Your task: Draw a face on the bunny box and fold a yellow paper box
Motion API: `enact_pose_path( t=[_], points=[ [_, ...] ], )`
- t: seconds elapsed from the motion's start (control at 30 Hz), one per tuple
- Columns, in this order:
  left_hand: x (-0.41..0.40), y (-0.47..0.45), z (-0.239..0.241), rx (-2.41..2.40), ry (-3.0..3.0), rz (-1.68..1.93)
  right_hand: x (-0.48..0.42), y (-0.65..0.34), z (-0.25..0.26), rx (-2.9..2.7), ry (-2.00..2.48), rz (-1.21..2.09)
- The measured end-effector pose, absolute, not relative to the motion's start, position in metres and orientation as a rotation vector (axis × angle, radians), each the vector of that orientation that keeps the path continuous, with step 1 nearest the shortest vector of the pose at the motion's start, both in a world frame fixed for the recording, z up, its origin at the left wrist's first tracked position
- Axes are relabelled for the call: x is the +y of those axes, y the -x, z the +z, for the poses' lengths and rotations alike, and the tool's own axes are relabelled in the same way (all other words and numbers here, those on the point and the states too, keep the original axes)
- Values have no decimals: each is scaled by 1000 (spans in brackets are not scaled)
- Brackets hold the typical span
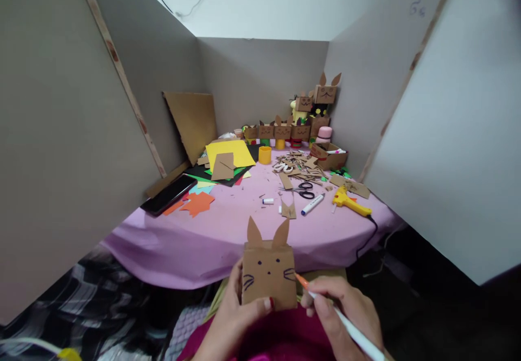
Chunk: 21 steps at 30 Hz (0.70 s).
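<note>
My left hand is closed around a brown cardboard box bunny with two pointed ears, dot eyes and drawn whiskers, holding it upright in front of the table edge. My right hand grips a white marker with an orange tip; the tip sits at the box's right side, next to the whiskers.
A table under a pink cloth carries coloured paper sheets, a dark phone, cardboard scraps, scissors, a blue-tipped marker, a yellow glue gun and several finished box bunnies at the back. Grey boards wall in the sides.
</note>
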State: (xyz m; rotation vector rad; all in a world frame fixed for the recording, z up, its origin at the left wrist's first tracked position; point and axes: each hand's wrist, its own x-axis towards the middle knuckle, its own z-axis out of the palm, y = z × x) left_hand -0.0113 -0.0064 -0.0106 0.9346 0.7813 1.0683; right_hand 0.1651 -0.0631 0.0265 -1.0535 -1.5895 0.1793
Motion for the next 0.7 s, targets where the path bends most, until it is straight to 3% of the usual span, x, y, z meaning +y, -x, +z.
enact_pose_path(
  t=[0.7],
  points=[
    [-10, 7, -2, 907, -968, 1067, -57, -163, 23, -1802, 1118, 60]
  ],
)
